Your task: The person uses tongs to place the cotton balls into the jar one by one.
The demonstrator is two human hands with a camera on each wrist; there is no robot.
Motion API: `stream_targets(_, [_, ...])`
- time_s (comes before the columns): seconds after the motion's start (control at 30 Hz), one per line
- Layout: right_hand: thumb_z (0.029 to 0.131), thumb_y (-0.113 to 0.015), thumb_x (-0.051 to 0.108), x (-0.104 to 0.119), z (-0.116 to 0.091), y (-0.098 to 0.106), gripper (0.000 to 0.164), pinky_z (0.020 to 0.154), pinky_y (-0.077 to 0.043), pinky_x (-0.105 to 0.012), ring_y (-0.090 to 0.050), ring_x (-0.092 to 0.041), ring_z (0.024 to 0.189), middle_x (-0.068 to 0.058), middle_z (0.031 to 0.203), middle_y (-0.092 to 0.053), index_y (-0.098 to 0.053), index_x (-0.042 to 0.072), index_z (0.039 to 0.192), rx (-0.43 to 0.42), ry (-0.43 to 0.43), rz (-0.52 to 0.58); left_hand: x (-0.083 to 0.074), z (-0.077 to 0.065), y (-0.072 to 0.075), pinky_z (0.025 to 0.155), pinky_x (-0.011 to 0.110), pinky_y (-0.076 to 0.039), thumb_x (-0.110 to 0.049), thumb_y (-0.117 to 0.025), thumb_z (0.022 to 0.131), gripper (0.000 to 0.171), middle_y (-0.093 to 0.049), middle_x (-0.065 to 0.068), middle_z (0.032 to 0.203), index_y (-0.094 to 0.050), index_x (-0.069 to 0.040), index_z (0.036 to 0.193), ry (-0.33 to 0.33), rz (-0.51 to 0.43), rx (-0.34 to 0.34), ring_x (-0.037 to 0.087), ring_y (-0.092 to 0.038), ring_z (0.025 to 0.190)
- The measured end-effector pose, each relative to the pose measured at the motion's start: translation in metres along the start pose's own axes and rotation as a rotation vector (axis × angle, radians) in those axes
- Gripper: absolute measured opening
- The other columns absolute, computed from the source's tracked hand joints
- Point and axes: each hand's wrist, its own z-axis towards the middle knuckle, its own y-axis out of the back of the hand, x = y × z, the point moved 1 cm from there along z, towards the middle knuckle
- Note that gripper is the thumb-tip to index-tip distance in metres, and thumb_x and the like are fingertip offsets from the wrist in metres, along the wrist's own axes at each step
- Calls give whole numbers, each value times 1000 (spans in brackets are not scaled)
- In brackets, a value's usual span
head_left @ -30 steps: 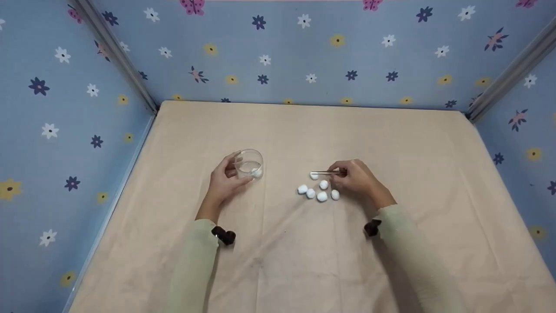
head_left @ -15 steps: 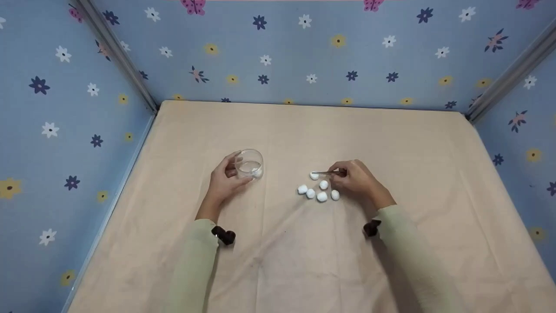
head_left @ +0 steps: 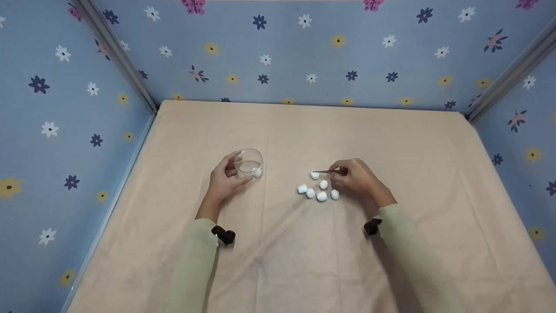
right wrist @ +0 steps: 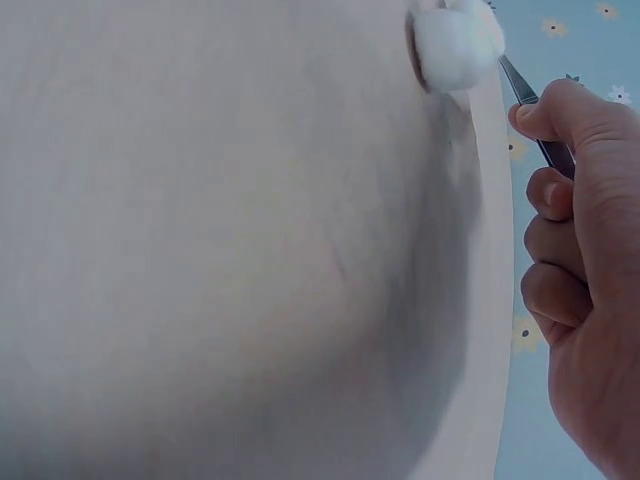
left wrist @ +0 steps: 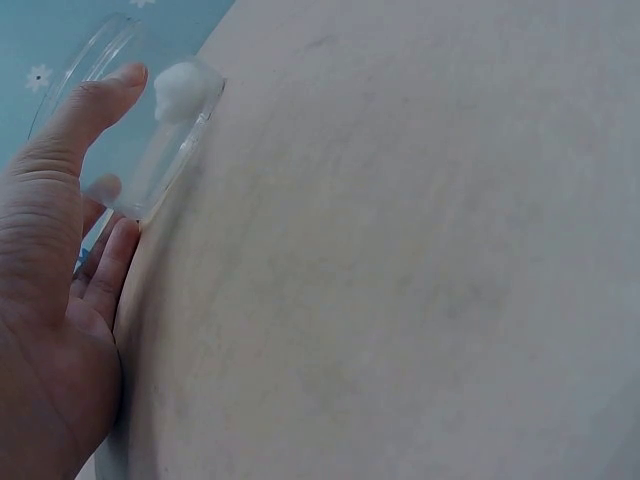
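Note:
In the head view my left hand (head_left: 222, 184) holds a clear round cup (head_left: 249, 155) from its left side, thumb in front and fingers behind. One white cotton ball (left wrist: 182, 92) lies inside the cup, at its bottom in the left wrist view. My right hand (head_left: 358, 177) pinches a pair of slim metal tweezers (head_left: 326, 171) between thumb and fingers, the other fingers curled in. The tweezers point left, their tips on the top of a cotton ball (head_left: 315, 175). Several more cotton balls (head_left: 322, 196) lie loosely grouped just in front of that one.
A beige cloth (head_left: 278, 252) covers the table, with creases running through it. Blue flower-patterned panels (head_left: 304, 52) enclose the back and both sides. Dark wrist cameras (head_left: 223, 235) sit at the cuffs of the pale green sleeves (head_left: 191, 265).
The tweezers' two arms, slightly apart a second ago, have come together at the cotton ball. My right hand has shifted up very slightly. The left hand and cup have stayed still.

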Motion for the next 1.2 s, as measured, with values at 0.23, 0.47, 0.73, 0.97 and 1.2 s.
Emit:
stream_targets(0.23, [105, -76, 14, 3, 2, 4, 17, 82, -51, -36, -63, -21, 88, -12, 103, -83, -85, 8, 118, -3, -19, 22, 0, 0, 0, 126, 48, -50, 2, -92, 89, 91, -61, 17, 165, -51, -16, 169, 3, 18, 2, 36, -60, 145])
stream_targets(0.47, [102, -73, 11, 6, 5, 11, 17, 72, -44, -31, -54, -18, 77, -9, 85, -74, -86, 8, 114, -48, 24, 23, 1, -1, 0, 122, 41, -52, -1, -93, 90, 90, -61, 17, 163, -51, -17, 169, -10, 31, 1, 34, -62, 143])
stream_targets(0.73, [99, -76, 6, 9, 11, 18, 15, 67, -39, -26, -50, -13, 69, -13, 78, -73, -85, 4, 110, -91, 115, 11, -1, -1, 0, 121, 41, -54, -1, -93, 89, 91, -62, 17, 162, -51, -16, 169, -16, 34, -1, 36, -63, 142])
stream_targets(0.97, [100, -76, 5, 14, 13, 23, 15, 65, -38, -26, -49, -14, 68, -14, 79, -74, -86, 3, 111, -102, 127, 13, 1, 0, -1, 126, 50, -52, -4, -94, 89, 92, -61, 18, 163, -50, -16, 169, -9, 48, -11, 38, -62, 143])
stream_targets(1.2, [100, -75, 5, 20, 15, 29, 16, 64, -38, -27, -49, -14, 69, -15, 80, -74, -86, 4, 112, -104, 129, 10, 1, 1, -1, 127, 53, -51, -3, -95, 89, 91, -61, 21, 162, -51, -14, 169, -19, 28, -14, 41, -62, 143])
